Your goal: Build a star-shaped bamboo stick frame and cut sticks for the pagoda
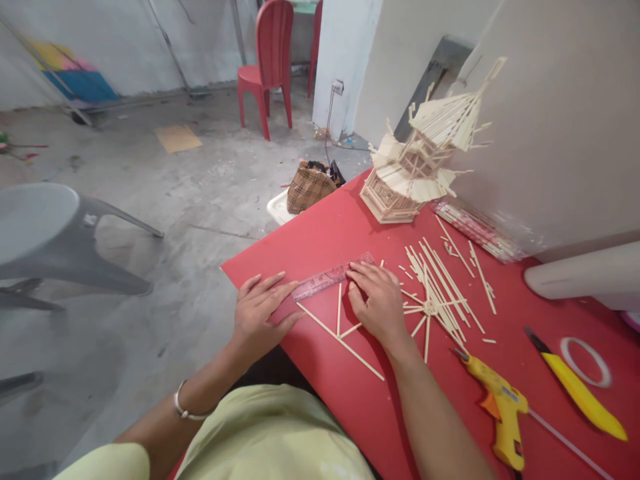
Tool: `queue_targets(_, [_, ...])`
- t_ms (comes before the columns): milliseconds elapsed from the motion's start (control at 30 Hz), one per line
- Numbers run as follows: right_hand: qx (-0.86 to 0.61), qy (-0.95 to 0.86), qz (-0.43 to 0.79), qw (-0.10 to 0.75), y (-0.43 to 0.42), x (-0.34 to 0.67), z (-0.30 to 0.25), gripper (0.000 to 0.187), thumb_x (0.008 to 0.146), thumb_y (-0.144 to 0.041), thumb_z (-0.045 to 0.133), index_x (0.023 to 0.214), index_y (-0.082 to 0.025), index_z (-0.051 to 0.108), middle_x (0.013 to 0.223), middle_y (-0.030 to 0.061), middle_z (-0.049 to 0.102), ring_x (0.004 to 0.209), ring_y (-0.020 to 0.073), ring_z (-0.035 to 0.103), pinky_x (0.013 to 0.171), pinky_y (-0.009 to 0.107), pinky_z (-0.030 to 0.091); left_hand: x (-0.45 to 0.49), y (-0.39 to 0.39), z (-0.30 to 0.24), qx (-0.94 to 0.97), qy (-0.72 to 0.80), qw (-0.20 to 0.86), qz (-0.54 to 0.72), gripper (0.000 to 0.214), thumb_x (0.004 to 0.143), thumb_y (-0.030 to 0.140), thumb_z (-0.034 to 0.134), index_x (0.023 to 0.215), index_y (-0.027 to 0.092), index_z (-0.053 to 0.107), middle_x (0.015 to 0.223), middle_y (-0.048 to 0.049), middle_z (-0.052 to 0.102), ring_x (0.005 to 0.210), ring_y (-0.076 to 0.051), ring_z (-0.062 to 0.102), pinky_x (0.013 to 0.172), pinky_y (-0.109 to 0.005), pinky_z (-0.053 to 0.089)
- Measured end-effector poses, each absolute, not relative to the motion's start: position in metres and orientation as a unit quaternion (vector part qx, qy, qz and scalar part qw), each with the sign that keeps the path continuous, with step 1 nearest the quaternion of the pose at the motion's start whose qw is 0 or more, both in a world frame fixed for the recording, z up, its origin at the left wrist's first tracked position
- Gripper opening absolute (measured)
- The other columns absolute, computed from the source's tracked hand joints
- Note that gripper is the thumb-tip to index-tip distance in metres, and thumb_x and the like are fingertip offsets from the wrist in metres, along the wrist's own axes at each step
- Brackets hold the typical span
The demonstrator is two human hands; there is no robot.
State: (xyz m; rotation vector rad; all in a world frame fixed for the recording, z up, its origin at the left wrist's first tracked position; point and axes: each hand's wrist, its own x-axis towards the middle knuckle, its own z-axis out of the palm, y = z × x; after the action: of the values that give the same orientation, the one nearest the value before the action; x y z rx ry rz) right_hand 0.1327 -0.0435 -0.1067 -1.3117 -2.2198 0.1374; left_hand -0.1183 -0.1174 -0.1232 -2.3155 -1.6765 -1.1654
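Note:
My left hand (260, 308) lies flat on the red table (350, 393), fingers stretched toward the near end of a clear ruler (330, 276). Over the ruler's far end rests my right hand (376, 300), palm down, fingers together and touching it. Between the hands lie thin wooden sticks (341, 333) joined in a branching shape. A loose pile of sticks (440, 287) spreads to the right of my right hand.
A stick-built model house (425, 157) stands at the table's far end by the wall. A yellow glue gun (503, 407), a yellow cutter (580, 390) and a tape ring (586, 361) lie at right. A grey stool (55, 237), red chair (267, 63) and checked bag (309, 187) stand on the floor.

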Motion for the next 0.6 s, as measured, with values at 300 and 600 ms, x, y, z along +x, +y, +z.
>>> queue_targets(300, [-0.489, -0.826, 0.048, 0.277, -0.0426, 0.1328, -0.1094, 0.029, 0.093, -0.021, 0.053, 0.111, -0.025, 0.075, 0.124, 0.0022, 0.074, 0.12, 0.0234, 0.065, 0.109, 0.044, 0.039, -0.1183, -0.1176, -0.124, -0.753, -0.551, 0.023, -0.36, 0.04, 0.086, 0.038, 0.076, 0.123, 0.025, 0.066, 0.111, -0.0047, 0.079, 0.115, -0.028, 0.07, 0.109, -0.045, 0.037])
queue_targets(600, [-0.493, -0.823, 0.042, 0.279, -0.0423, 0.1326, -0.1107, 0.028, 0.093, -0.021, 0.053, 0.11, -0.025, 0.075, 0.124, 0.0023, 0.074, 0.12, 0.0234, 0.065, 0.109, 0.045, 0.039, -0.1191, -0.1176, -0.1274, -0.752, -0.554, 0.025, -0.355, 0.045, 0.085, 0.036, 0.076, 0.128, 0.026, 0.065, 0.11, -0.0041, 0.079, 0.118, -0.027, 0.069, 0.11, -0.044, 0.036])
